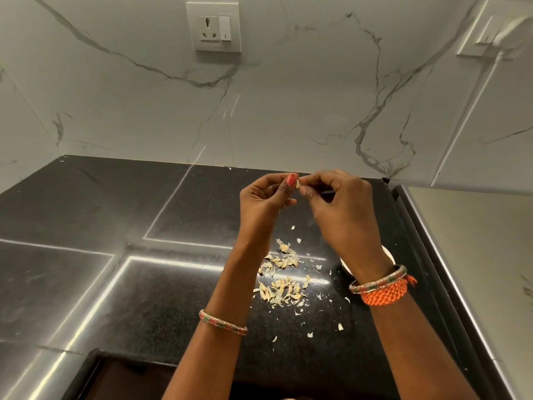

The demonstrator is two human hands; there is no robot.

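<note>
Black speckled counter (173, 284) is carrying pale papery garlic skins (281, 284); left hand (265, 197) and right hand (340, 209) are both pinching one small pale garlic clove (299, 184), risking it squirting loose if squeezed.

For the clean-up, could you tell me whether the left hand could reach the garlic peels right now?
Probably yes: the left hand is busy pinching a garlic clove, but the garlic peels lie uncovered on the counter beside its forearm.
</note>
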